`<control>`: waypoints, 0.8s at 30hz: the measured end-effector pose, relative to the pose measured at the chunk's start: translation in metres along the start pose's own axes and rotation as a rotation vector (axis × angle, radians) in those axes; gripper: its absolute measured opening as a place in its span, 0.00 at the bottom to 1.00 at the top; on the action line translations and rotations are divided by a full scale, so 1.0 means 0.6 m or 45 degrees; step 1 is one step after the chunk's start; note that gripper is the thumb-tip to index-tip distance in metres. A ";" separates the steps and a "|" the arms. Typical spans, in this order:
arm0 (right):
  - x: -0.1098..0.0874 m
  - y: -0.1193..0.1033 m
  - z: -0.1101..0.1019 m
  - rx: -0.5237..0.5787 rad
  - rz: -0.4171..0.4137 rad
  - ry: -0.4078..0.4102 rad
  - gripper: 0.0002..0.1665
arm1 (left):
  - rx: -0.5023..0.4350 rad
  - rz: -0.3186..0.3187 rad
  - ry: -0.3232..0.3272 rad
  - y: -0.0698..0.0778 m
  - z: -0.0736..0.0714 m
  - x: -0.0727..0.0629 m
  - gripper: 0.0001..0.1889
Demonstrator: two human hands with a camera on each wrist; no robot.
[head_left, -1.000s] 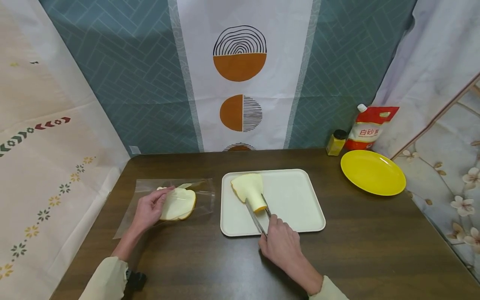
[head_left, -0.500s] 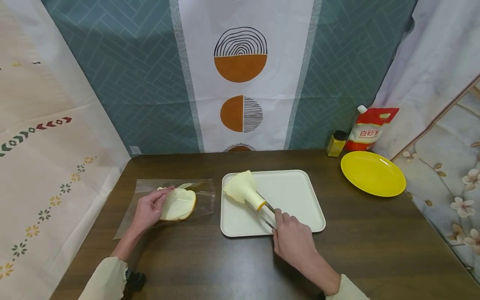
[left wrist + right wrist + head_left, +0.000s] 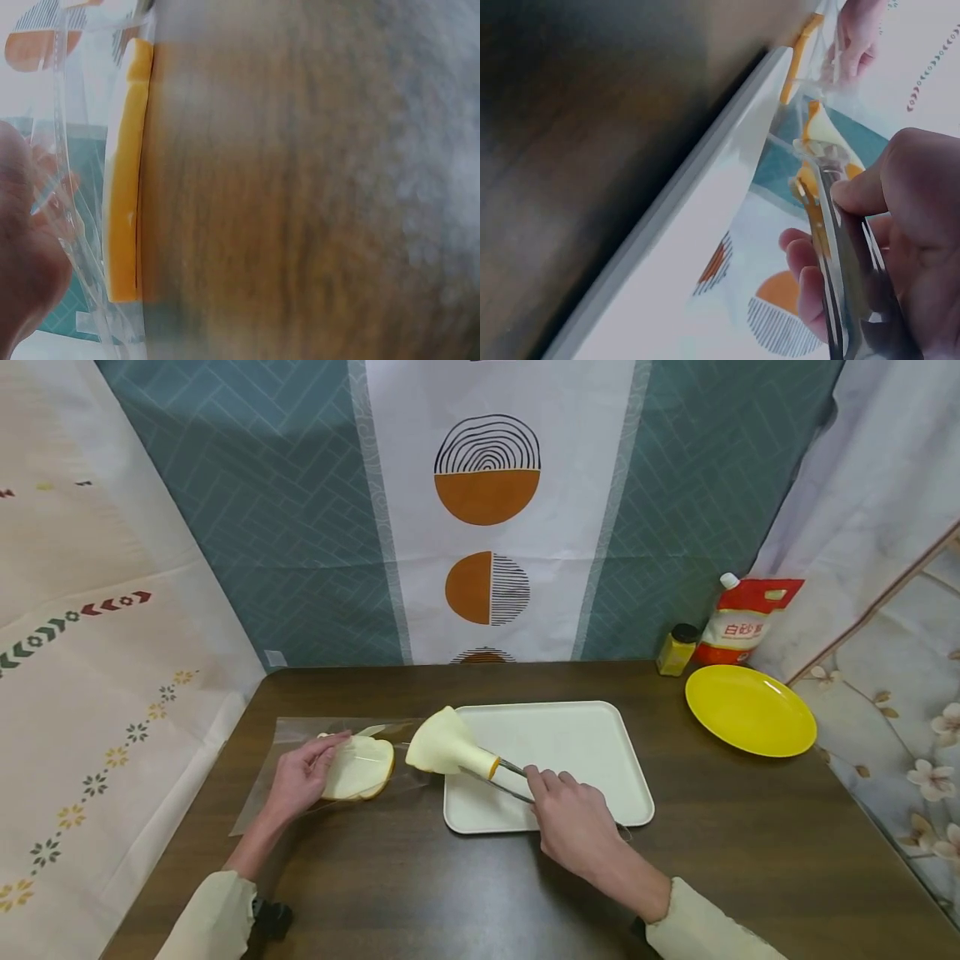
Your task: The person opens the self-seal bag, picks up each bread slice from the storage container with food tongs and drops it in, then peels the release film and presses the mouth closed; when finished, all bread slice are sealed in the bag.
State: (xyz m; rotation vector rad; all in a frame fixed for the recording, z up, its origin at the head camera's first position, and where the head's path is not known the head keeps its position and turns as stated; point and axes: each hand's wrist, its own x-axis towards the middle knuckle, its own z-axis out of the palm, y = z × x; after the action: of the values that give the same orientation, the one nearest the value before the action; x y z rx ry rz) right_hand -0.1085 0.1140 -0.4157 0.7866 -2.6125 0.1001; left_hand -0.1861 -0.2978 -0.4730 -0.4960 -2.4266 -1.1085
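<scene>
My left hand point(image 3: 300, 781) pinches the upper film of a clear plastic bag point(image 3: 292, 733), raising its mouth. A pale bread slice point(image 3: 358, 768) with a yellow-orange crust lies flat inside; in the left wrist view its crust shows edge-on. My right hand point(image 3: 573, 814) grips metal tongs point(image 3: 855, 277), which squeeze the near end of a second bread slice point(image 3: 446, 743). That slice is curled where the tongs clamp it and fans out to the left. It hangs over the left rim of the white tray point(image 3: 558, 743), its far end close to the bag's right side.
At the back right stand a yellow plate point(image 3: 750, 710), a yellow jar point(image 3: 676, 653) with a black lid and a red and white spouted pouch point(image 3: 738, 627). A cloth-covered wall rises behind the brown table point(image 3: 465, 893).
The right hand has lifted the tongs' bread slice from the tray and swung it left, past the rim toward the bag. The left hand keeps its hold on the bag.
</scene>
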 end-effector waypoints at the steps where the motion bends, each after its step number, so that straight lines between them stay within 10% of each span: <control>1: 0.003 0.000 0.001 -0.006 -0.012 -0.007 0.24 | -0.004 0.004 0.002 0.000 0.000 0.000 0.15; 24: 0.063 0.011 0.013 0.157 -0.105 -0.229 0.21 | -0.004 0.043 0.020 -0.003 0.002 -0.002 0.14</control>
State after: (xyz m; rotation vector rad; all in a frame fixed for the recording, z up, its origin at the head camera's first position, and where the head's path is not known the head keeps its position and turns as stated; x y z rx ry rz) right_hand -0.1438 0.0987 -0.4071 0.9867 -2.7591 0.1759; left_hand -0.1862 -0.2980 -0.4753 -0.5252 -2.3950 -1.0981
